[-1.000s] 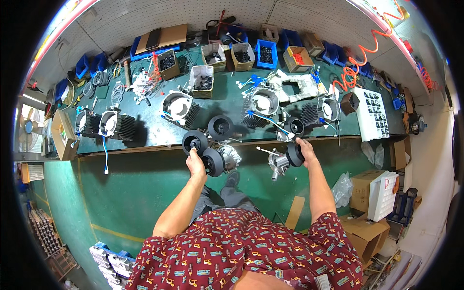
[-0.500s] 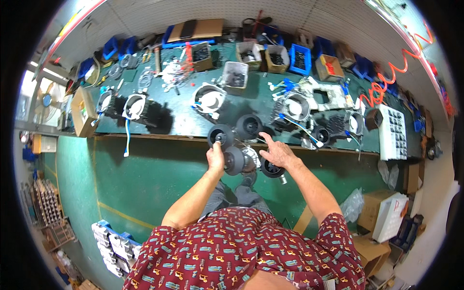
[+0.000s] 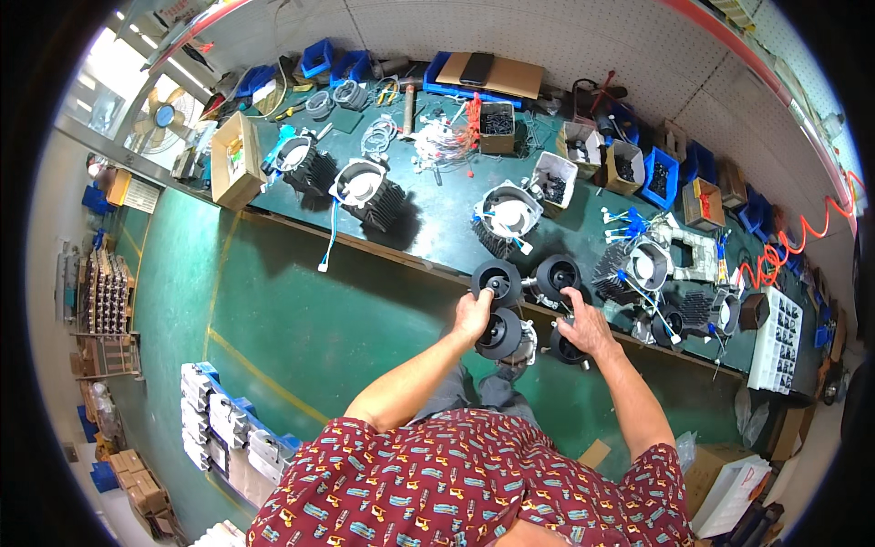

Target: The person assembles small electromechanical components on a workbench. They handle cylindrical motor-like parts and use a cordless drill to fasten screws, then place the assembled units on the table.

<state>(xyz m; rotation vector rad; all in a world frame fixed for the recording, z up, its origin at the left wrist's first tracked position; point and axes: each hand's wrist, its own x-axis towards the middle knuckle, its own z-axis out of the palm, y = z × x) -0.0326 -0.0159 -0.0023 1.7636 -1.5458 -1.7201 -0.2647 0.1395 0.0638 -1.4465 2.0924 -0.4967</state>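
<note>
Several black, cup-shaped blower wheels with metal motor parts are held in a cluster at the bench's front edge. My left hand (image 3: 472,315) is closed on the upper left blower wheel (image 3: 496,266), its thumb inside the rim. Just below that hand sits another black blower wheel (image 3: 498,348), beside a silver motor part (image 3: 526,345). My right hand (image 3: 591,328) grips the lower right blower wheel (image 3: 563,348), partly hidden by the fingers. Its index finger reaches up to the upper right blower wheel (image 3: 552,270).
On the green bench (image 3: 428,219) stand finned black housings with white round centres, such as this motor housing (image 3: 507,217). Blue bins (image 3: 660,177) and cardboard boxes line the back. A white tray (image 3: 777,339) of black parts stands at the right. White parts are stacked (image 3: 223,415) on the floor, left.
The view has swung to the left, so the bench slants and shows farther right in the picture. Both hands still hold the cluster of blower wheels, now nearer the finned housings on the right.
</note>
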